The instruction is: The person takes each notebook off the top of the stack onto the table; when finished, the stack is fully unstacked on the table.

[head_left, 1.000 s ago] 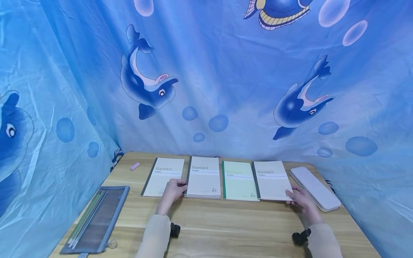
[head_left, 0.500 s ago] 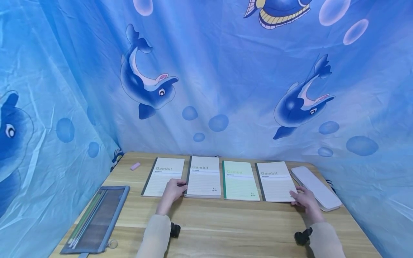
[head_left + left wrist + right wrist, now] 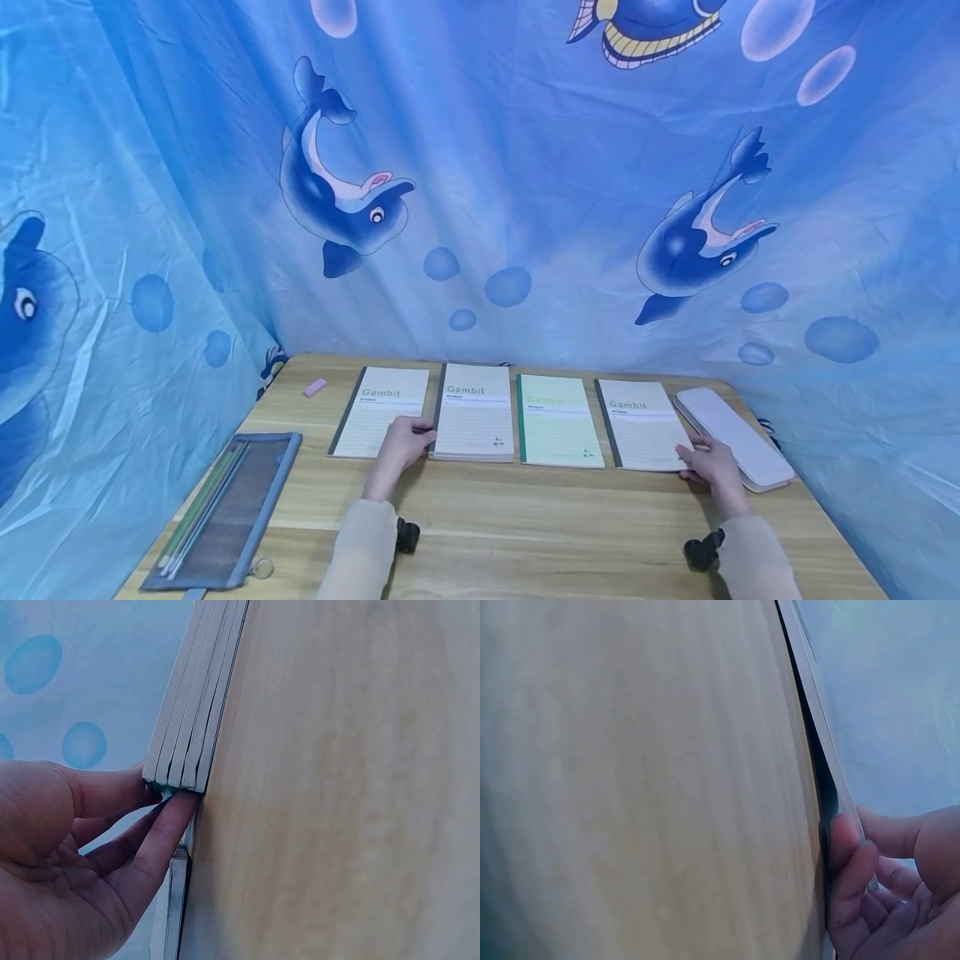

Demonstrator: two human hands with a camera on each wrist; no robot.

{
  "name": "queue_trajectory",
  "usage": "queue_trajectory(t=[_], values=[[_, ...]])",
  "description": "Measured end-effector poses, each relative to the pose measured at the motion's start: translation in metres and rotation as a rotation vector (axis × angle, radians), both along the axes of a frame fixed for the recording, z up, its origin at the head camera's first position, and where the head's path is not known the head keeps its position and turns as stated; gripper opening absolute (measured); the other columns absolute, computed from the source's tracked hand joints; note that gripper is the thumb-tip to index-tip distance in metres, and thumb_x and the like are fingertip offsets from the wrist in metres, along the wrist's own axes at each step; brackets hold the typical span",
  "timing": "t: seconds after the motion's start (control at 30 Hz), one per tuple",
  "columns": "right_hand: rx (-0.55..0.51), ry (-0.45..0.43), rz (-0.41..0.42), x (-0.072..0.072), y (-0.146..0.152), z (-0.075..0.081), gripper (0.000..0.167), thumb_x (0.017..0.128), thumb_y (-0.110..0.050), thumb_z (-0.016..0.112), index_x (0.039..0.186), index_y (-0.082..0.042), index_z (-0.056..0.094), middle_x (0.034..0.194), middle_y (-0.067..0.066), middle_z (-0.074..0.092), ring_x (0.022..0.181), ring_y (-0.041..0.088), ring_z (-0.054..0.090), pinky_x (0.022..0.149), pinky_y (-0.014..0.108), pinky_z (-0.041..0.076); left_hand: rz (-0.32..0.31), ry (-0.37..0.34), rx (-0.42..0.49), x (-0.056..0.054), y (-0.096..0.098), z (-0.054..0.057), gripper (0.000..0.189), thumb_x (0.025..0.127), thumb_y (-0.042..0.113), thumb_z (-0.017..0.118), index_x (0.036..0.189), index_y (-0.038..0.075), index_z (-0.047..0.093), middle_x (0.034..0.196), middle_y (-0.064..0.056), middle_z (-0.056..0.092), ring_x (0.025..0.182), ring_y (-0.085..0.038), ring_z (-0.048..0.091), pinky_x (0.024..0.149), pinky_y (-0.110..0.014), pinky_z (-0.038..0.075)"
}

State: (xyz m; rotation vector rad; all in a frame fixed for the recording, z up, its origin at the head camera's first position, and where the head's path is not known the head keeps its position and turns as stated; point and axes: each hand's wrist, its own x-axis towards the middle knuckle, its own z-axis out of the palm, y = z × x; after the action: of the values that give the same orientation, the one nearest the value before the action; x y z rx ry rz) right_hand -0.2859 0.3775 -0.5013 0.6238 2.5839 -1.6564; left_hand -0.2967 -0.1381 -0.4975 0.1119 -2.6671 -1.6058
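Four paper notebook piles stand in a row, so several notebooks are in view. My left hand (image 3: 403,442) touches the spine side of a white notebook stack (image 3: 472,417) with its fingertips; the left wrist view shows the stack's layered edges (image 3: 196,697) above the fingers. At the row's right end, my right hand (image 3: 711,462) pinches the lower right corner of a white notebook (image 3: 643,429) with a dark spine. In the right wrist view, the thumb lies over this notebook (image 3: 821,712) and fingers are beneath; its near edge is raised off the table.
A green notebook (image 3: 558,425) lies between the stack and the held notebook. Another white notebook (image 3: 382,408) is left of the stack. A white case (image 3: 735,437) lies close beside my right hand. A mesh pencil pouch (image 3: 232,508) and pink eraser (image 3: 314,387) lie at left.
My right hand has moved the white notebook rightward and slightly nearer, off the green notebook's edge, leaving a gap between them. My left hand has stayed at the stack.
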Motion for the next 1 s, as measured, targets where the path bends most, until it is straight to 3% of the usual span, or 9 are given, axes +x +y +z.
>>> queue_trajectory(t=[0.33,0.57,1.0], values=[[0.176,0.015,0.005,0.003,-0.002,0.001,0.050,0.097,-0.016,0.059,0.131,0.017,0.044,0.073,0.007,0.064,0.058,0.012,0.062,0.054,0.026,0.052,-0.005,0.005,-0.009,0.000,-0.001,0.000,0.027,0.091,-0.002,0.065,0.116,-0.013,0.066,0.114,-0.030,0.066,0.099,-0.036,0.068,0.075,-0.037,0.060],[0.255,0.016,0.025,0.009,-0.007,0.006,0.050,0.095,-0.016,0.059,0.129,0.018,0.046,0.075,0.011,0.064,0.063,0.015,0.060,0.054,0.028,0.051,-0.004,-0.003,-0.011,0.001,-0.001,0.000,0.028,0.091,-0.002,0.065,0.117,-0.013,0.065,0.116,-0.030,0.065,0.099,-0.036,0.068,0.074,-0.036,0.060],[0.351,0.004,0.034,0.015,-0.005,0.013,0.044,0.089,-0.007,0.061,0.124,0.017,0.052,0.104,0.032,0.059,0.073,0.025,0.060,0.058,0.030,0.051,-0.004,-0.011,-0.014,0.000,-0.001,0.000,0.028,0.091,-0.001,0.065,0.116,-0.013,0.066,0.115,-0.030,0.065,0.100,-0.036,0.067,0.076,-0.038,0.060]])
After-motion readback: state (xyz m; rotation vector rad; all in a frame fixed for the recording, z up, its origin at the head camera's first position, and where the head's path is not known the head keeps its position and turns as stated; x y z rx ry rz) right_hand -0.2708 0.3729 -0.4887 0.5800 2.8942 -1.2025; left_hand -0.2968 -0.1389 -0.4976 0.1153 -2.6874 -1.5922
